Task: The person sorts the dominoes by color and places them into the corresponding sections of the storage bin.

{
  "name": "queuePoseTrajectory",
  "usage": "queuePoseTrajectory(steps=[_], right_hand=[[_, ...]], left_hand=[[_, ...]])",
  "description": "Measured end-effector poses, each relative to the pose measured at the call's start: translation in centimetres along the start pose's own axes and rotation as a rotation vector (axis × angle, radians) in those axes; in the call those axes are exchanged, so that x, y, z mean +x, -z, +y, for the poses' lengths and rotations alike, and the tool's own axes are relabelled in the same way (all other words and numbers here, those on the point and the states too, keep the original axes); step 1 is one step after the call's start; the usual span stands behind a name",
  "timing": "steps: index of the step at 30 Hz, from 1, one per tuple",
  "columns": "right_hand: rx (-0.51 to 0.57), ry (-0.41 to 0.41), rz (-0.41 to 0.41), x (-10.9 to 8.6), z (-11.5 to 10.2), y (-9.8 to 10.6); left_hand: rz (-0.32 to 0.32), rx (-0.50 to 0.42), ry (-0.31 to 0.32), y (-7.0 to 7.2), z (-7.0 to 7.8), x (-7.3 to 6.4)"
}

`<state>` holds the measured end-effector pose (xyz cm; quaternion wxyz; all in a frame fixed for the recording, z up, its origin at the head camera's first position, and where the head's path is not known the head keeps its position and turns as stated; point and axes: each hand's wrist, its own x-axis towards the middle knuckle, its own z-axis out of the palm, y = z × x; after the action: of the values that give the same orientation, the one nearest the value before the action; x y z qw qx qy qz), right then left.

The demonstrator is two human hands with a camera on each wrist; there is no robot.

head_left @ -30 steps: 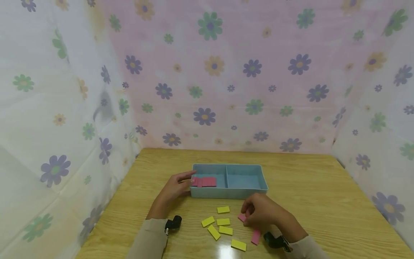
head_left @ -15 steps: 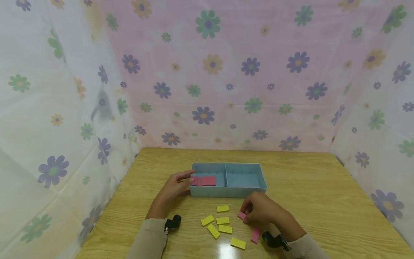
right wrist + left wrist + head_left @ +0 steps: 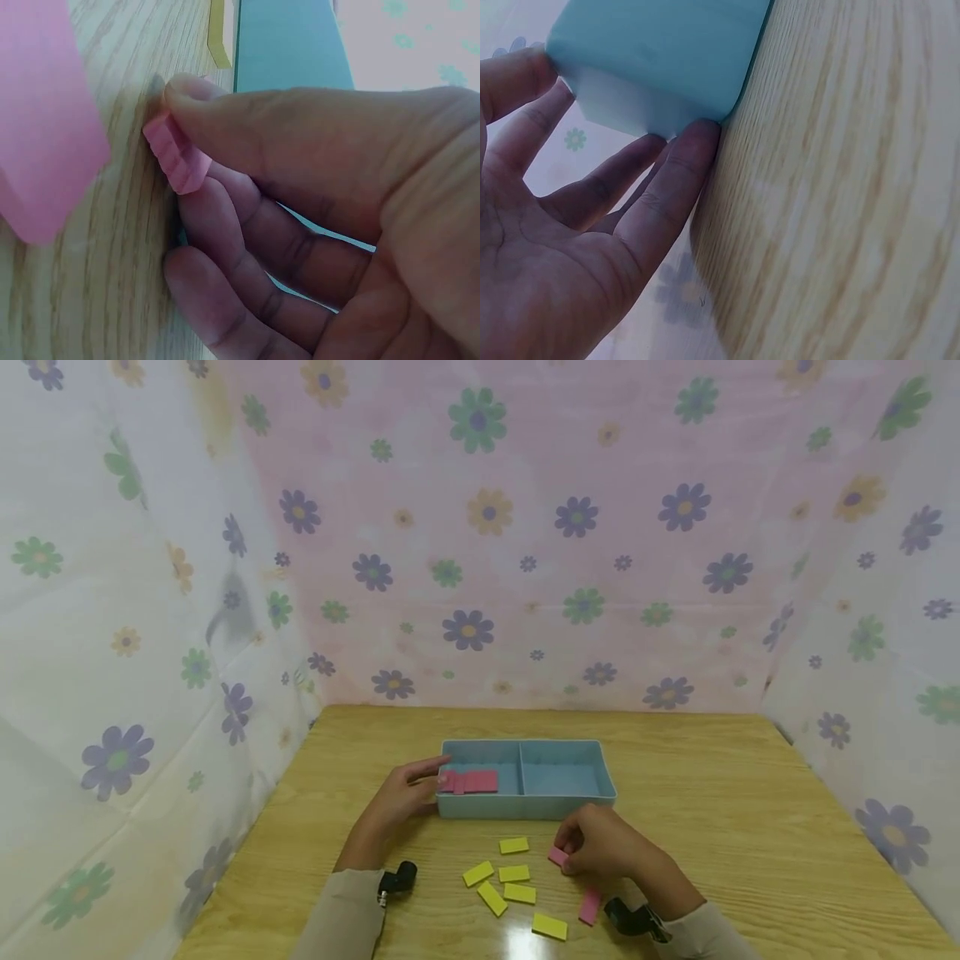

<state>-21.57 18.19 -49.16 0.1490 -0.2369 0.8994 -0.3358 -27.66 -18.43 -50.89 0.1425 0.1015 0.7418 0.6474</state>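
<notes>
One small pink rectangular tile (image 3: 557, 856) is pinched between thumb and curled fingers of the right hand (image 3: 603, 843), which points toward ten o'clock, at five o'clock from the pale-blue, two-compartment rectangular box (image 3: 495, 808). Palm facing the box, the left hand (image 3: 401, 795) rests widely spread fingers against its nine-o'clock end.

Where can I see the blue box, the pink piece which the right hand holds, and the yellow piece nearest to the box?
Blue box (image 3: 527, 808): head view, on the front wall.
Held pink piece (image 3: 168, 156): right wrist view, on its ridged side.
Nearest yellow piece (image 3: 513, 845): head view, on its top face.
</notes>
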Motion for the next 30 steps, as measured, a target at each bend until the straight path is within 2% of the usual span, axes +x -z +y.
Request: queuePoseTrajectory(steps=[8,14,30], right_hand=[[-0.014,0.037,0.012,0.11,-0.12,-0.16],[-0.054,0.017,0.041,-0.13,-0.22,0.03],[0.033,-0.051,0.105,-0.11,-0.45,0.24]], left_hand=[[0.019,-0.004,0.009,0.19,-0.18,-0.57],[-0.003,-0.002,-0.007,0.07,-0.15,-0.28],[-0.002,0.006,-0.018,-0.12,-0.21,-0.03]])
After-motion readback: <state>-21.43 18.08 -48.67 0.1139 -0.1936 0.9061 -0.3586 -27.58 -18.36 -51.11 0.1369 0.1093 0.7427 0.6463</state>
